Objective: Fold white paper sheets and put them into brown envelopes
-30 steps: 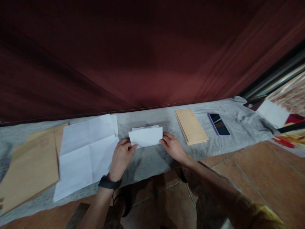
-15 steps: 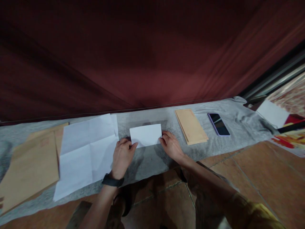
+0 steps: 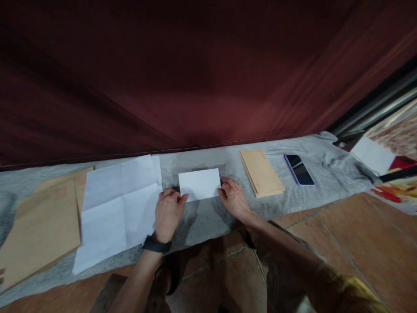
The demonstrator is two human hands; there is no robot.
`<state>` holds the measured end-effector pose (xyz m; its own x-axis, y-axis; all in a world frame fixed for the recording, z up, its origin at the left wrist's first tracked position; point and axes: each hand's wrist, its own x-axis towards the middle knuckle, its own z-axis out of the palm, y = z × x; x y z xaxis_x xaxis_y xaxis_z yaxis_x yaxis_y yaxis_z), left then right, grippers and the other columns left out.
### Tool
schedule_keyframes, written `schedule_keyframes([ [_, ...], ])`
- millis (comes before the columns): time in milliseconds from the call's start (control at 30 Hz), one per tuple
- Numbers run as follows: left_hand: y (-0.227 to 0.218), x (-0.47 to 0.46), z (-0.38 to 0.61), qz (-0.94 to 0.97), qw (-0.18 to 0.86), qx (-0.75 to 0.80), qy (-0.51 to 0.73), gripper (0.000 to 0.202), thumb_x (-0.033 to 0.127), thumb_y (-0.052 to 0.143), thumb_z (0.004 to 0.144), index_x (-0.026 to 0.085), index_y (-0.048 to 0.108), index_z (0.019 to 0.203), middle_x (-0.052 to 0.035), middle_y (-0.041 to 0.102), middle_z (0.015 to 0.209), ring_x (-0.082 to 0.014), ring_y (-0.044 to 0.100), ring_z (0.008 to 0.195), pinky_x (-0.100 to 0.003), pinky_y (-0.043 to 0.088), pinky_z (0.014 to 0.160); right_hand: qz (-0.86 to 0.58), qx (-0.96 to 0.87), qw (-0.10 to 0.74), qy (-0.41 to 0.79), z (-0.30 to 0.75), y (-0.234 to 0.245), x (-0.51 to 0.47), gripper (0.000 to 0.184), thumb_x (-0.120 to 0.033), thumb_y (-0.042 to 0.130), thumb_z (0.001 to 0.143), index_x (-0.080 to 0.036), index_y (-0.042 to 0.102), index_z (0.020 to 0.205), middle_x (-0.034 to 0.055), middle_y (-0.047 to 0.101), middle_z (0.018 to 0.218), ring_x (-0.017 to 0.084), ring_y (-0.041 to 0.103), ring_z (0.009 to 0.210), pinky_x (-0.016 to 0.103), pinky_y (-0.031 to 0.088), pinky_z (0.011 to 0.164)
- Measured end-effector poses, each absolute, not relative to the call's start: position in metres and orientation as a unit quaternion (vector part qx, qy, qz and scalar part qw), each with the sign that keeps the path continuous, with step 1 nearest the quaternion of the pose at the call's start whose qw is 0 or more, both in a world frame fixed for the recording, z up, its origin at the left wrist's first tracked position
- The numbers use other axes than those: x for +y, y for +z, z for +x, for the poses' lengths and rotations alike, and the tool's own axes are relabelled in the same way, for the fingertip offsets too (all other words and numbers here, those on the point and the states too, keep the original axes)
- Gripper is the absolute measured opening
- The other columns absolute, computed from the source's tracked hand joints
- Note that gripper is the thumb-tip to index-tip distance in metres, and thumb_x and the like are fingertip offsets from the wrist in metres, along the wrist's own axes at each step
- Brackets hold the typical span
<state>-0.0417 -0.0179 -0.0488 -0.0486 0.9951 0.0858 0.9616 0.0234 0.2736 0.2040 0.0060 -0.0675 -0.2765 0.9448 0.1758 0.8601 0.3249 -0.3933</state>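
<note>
A small white rectangle of paper [image 3: 200,184], which looks folded, is held just above the grey cloth between my two hands. My left hand [image 3: 169,212] pinches its lower left corner, thumb on the near face and fingers behind. At its lower right corner my right hand [image 3: 233,197] grips the same way. Left of it lie large white sheets [image 3: 120,213] with crease lines, close beside my left hand. A small stack of tan envelopes [image 3: 261,173] rests to the right of my right hand.
Large brown envelopes [image 3: 48,226] lie at the far left, partly under the white sheets. A phone in a purple case [image 3: 299,170] is on the grey cloth [image 3: 329,165] at right. Dark red fabric [image 3: 208,87] hangs behind; floor tiles [image 3: 368,234] show in front.
The white paper has shifted very slightly to the right and up. Both hands keep their hold at its lower corners; the other things have stayed in place.
</note>
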Motion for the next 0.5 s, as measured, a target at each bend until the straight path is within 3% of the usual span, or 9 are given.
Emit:
schedule_keyframes([
  [500,-0.0402,-0.0163,-0.0363,0.675,0.062,0.730,0.088,0.032,0.041,0.057,0.093,0.017,0.072,0.078,-0.0108,0.068,0.094,-0.0276,0.060,0.092,-0.037,0.047,0.088,-0.583,-0.785,0.180,0.105,0.2018,-0.0638,0.0042,0.012,-0.025,0.054,0.098,-0.018,0.064,0.098,0.0118,0.063,0.122,0.026,0.056,0.110,0.040,0.044,0.095],
])
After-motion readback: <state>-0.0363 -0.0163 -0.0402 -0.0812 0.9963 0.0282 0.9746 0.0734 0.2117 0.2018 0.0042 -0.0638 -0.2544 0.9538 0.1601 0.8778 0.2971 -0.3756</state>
